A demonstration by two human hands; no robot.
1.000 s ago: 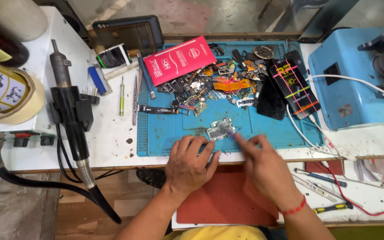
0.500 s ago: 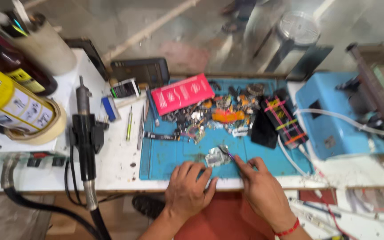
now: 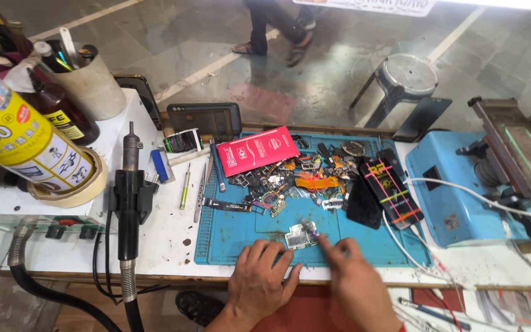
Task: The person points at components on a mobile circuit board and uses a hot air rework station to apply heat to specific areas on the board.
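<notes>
A small circuit board [image 3: 302, 235] lies on the blue work mat [image 3: 228, 237] near its front edge. My left hand [image 3: 260, 278] rests flat on the mat just left of and below the board, fingers spread, its fingertips close to the board's left side. My right hand [image 3: 353, 281] comes in from the right with the index finger stretched out, the tip touching the board's right edge. Neither hand grips anything.
A heap of small phone parts [image 3: 290, 181] and a red flat packet [image 3: 257, 151] fill the mat's back. A black phone with coloured bands [image 3: 392, 191], a blue machine [image 3: 462, 184], a hot-air handle [image 3: 129, 203], a yellow can [image 3: 13, 132] and tweezers [image 3: 199, 200] surround it.
The view has tilted up, so the floor beyond the bench now shows. Both hands stayed at the board; my right index finger has moved up against its right edge.
</notes>
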